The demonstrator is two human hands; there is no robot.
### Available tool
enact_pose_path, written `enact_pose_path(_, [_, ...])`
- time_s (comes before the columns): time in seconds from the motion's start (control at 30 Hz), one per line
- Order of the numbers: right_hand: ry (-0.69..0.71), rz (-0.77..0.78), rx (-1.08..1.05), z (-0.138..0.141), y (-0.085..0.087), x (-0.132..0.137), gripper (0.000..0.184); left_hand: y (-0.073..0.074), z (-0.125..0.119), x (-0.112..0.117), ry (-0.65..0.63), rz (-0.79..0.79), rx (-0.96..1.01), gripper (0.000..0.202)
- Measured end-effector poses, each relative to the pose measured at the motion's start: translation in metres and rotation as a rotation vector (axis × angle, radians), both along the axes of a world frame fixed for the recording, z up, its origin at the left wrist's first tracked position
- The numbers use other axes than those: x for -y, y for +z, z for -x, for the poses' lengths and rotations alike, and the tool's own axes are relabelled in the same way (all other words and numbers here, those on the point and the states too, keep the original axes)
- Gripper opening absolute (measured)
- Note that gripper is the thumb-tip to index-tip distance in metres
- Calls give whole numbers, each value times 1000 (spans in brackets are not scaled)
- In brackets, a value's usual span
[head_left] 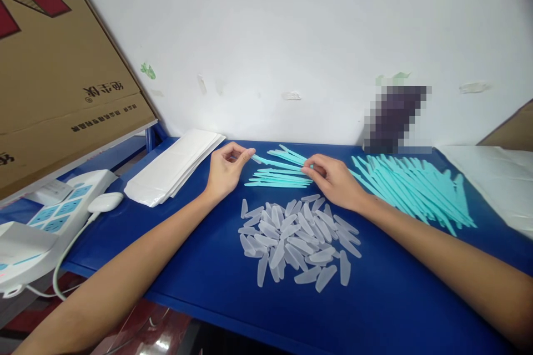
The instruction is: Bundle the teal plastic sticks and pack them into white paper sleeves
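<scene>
At left, past the white bags, pinches the left tip of one teal stick between thumb and forefinger of the left hand; nips its other end with the right hand (small teal pile just beneath). Lies crosswise, long axis left to right, spanning both grips, behind the clear caps; big teal heap farther right

One teal stick is held just above the blue desk, pinched at its left end by the left hand and at its right end by the right hand. A small heap of sticks is noted beneath it, and a larger heap to the right. Clear caps are piled just before the hands. White sleeves are stacked at left.
</scene>
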State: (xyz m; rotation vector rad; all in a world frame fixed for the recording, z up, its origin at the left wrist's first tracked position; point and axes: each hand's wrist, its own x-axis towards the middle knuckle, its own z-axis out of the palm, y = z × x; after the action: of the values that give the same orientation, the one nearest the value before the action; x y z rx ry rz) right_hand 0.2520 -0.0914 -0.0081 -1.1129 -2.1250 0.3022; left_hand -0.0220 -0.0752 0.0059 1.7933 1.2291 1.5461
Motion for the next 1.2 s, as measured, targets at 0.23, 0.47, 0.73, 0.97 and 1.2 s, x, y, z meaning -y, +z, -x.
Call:
enact_pose_path(0.23, [38,51,-73,2,5,4,29,2,-13,9,29,86,144,38])
enact_pose_path(0.47, [31,26,-57,2,4,4,33,3,-17,14,-9,63,48,37])
enact_pose_path(0.73, [-268,1,-11,-1,-6,-9,24,2,12,-3,25,-81,-515,32])
enact_pose_path(0.97, [-224,-5,78,-1,-8,-9,20,21,25,0,-216,47,-871,31])
enact_pose_path(1.2, [-207,117,197,2,-5,-8,20,50,36,14,-595,483,-879,38])
